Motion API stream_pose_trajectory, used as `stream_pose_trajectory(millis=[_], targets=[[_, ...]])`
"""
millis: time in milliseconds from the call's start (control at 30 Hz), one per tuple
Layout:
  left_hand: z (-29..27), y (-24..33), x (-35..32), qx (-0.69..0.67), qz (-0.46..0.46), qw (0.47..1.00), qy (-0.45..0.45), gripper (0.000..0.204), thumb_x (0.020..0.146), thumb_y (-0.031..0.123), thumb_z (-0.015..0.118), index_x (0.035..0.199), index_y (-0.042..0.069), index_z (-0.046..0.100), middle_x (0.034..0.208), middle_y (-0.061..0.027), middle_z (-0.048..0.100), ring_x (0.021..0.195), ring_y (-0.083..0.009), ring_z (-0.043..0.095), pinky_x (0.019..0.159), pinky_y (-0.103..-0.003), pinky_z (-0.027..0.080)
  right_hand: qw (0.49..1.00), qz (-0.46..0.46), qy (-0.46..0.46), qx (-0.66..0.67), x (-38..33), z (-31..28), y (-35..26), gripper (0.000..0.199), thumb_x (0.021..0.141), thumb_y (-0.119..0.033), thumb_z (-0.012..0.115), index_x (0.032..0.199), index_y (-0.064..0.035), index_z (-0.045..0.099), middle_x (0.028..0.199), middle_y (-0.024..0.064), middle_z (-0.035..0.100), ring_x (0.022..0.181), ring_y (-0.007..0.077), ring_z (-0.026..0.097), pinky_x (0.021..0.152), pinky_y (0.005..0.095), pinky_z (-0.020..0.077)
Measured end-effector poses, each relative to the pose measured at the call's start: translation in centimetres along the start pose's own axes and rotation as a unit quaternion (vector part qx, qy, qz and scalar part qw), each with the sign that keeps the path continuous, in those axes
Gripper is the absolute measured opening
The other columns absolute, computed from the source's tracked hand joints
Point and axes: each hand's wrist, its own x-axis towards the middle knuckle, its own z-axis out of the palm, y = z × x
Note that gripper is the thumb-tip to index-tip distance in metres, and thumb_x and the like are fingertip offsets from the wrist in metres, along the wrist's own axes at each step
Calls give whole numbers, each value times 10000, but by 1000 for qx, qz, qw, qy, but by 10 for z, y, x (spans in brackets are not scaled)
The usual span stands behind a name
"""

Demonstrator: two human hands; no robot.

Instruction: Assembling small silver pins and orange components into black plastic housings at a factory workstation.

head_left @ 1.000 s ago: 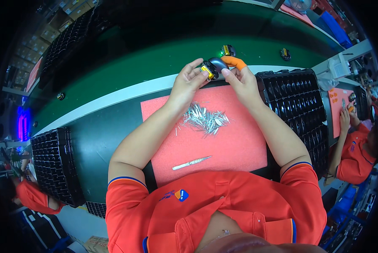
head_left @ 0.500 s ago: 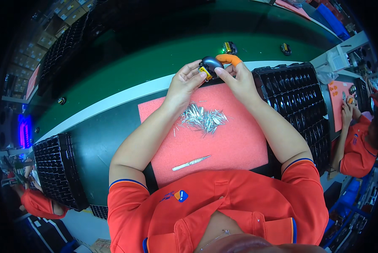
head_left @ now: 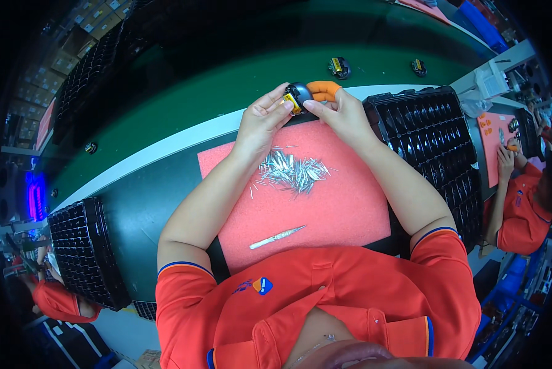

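Observation:
Between both hands, above the far edge of a pink foam mat [head_left: 344,215], is a dark rounded device [head_left: 301,93] with a yellow-labelled part on its near left side. My left hand [head_left: 260,120] grips that side, thumb by the yellow label. My right hand [head_left: 342,114] has its thumb against the device's right side, with orange finger covers on at least two fingers curled behind it. A pile of thin silvery strips [head_left: 293,172] lies on the mat below the hands. Closer to me rests a slim pointed tool with a pale wrapped handle [head_left: 277,237].
Black compartment trays stand at right [head_left: 427,144] and left [head_left: 82,249]. Past a pale rail, a green belt [head_left: 227,80] carries similar devices, one [head_left: 339,67] just beyond my right hand and another [head_left: 418,67] farther right. A co-worker in red [head_left: 525,209] sits at the right.
The held device has turned and shifted slightly left, showing more of its inner side. A green light on the nearer belt device no longer shows, and the belt devices sit slightly farther right.

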Motion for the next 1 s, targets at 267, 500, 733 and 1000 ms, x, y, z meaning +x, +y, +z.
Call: stream_pose_trajectory(millis=[267, 500, 733, 1000], targets=[[-2, 1, 1, 5, 16, 1000, -16, 527, 889, 120, 616, 1354, 8, 394, 1131, -73, 576, 1009, -125, 573, 902, -267, 480, 998, -37, -39, 23, -1, 0, 8, 446, 903, -297, 602, 1275, -73, 500, 881, 42, 626, 680, 75, 524, 649, 223, 454], [-31, 30, 24, 178, 133, 969, 104, 544, 904, 210, 600, 1375, 53, 378, 1169, -133, 540, 1030, -167, 564, 895, -271, 454, 987, -152, 19, -37, 5, 4, 27, 442, 893, -303, 588, 1241, -41, 512, 953, 144, 613, 832, 259, 614, 776, 346, 474], [-101, 26, 51, 349, 122, 917, 152, 607, 919, 195, 588, 1427, 58, 285, 1066, -110, 610, 1008, -129, 563, 903, -248, 432, 984, -164, -5, -74, -18, -48, -15, 417, 883, -309, 579, 1139, 20, 572, 929, 194, 623, 781, 291, 633, 710, 366, 495], [-99, 27, 45, 419, 140, 884, 154, 507, 959, 261, 505, 1396, 52, 356, 1130, -140, 594, 1045, -164, 547, 939, -280, 381, 947, -16, 71, -313, -88, -196, 4, 364, 881, -345, 593, 1104, -60, 631, 1031, 158, 602, 946, 274, 600, 837, 345, 473]])
